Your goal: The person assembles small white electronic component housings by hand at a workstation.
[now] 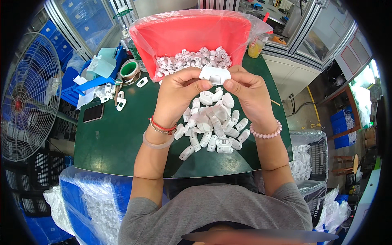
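Note:
Between my two hands I hold up a small white plastic housing (215, 75) with rounded ends and a recess along its lower edge. My left hand (179, 92) pinches its left end with thumb and forefinger. On its right end the thumb and fingers of my right hand (250, 92) close the same way. Below my hands a loose heap of similar white plastic housings (212, 118) lies on the green table (118, 143). Beyond them a tilted red bin (188, 34), lined with clear plastic, holds many more white parts (196, 59).
Left on the table lie a black phone (93, 113), a roll of tape (130, 70) and a blue tray (83, 87) with papers. A drink cup (256, 47) stands at the back right. A fan (30, 98) is far left. Bagged parts fill a blue crate (69, 183) and a black crate (320, 157).

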Action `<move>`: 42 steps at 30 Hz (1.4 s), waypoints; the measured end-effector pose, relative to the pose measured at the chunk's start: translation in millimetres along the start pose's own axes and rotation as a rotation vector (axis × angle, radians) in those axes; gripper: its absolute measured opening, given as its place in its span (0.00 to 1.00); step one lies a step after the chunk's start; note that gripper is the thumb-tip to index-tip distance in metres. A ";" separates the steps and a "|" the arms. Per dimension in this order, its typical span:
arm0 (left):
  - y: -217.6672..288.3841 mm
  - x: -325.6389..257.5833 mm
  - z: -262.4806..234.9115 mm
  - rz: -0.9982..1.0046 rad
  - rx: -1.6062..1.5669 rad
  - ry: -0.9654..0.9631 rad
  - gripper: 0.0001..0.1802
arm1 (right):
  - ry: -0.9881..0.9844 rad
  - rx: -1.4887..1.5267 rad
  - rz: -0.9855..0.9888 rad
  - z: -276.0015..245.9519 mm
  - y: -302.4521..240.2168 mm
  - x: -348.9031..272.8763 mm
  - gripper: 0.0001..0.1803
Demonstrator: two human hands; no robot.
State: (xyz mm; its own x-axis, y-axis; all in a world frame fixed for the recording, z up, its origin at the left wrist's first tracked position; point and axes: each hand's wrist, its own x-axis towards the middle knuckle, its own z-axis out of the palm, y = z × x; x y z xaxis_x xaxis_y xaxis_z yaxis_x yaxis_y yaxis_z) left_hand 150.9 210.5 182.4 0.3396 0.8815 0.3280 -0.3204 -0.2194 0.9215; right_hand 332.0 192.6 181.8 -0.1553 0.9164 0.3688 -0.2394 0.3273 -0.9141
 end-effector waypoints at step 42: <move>-92.3 42.0 -158.2 -0.264 1.429 0.544 0.25 | -0.664 -0.777 0.243 -32.6 66.7 18.0 0.12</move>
State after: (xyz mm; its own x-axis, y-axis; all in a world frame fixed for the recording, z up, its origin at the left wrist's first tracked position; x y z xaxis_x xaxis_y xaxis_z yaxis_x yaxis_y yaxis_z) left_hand 54.8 333.9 78.2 -0.2036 0.9289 0.3094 0.8833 0.0380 0.4672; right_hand 344.5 238.4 122.0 -0.6670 0.7442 -0.0359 0.5136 0.4244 -0.7457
